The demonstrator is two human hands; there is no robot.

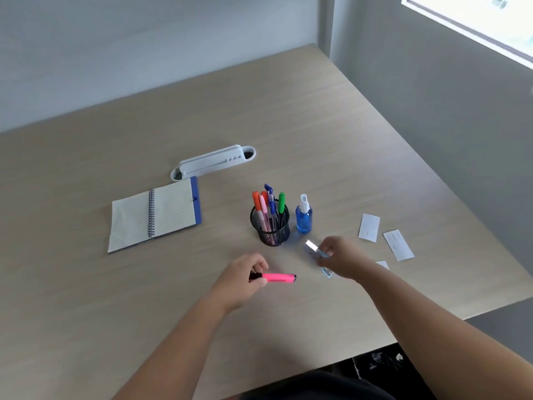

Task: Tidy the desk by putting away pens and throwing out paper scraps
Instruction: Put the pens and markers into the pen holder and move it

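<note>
Your left hand [245, 277] fingers pinch the pink highlighter pen [278, 278] by its black cap end, long axis lying level, pointing right. The black mesh pen cup [270, 228] stands just beyond it. Your right hand [341, 256] fingers clutch white paper scraps [313, 247].

The right hand [340, 256] is covering most of the blurred paper scrap [314, 249] it is pinching, another scrap [383, 265] is peeking from behind the forearm, and both elbows are running off the bottom edge.
</note>
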